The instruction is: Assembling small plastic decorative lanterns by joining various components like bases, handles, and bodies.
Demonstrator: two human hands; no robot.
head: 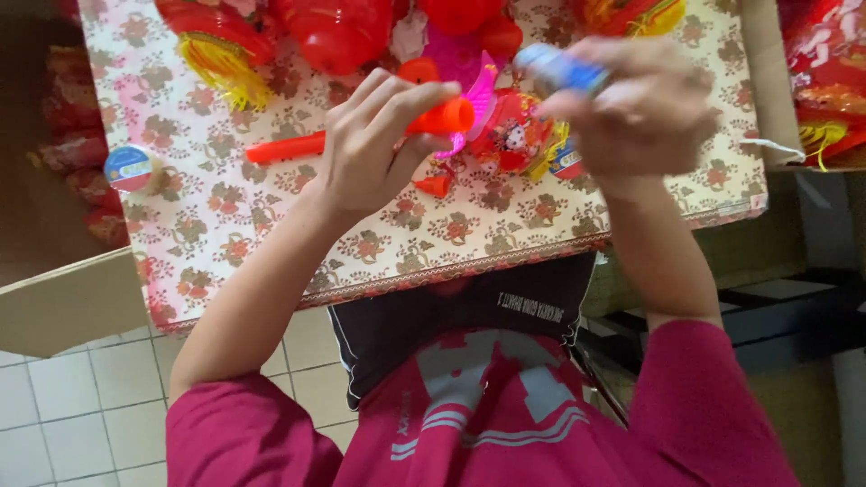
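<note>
1. Left hand closes its fingers and thumb around the orange plastic handle near its wide end, above the table with the floral cloth. The handle's narrow end reaches out to the left, beyond the hand.
2. Right hand is blurred; it seems curled around a small blue cylinder, held just right of the handle's wide end, though how firmly I cannot tell.
3. Between the two hands sits a red and pink toy lantern, touching or very near the handle's mouth. It could tip or slide on the cloth if the handle pushes it sideways.
4. The cylinder might slip from the moving fingers and roll among the red lanterns behind.
5. A small orange cone piece lies loose below the left hand; a wrist brushing past could knock it off the table edge.
</note>
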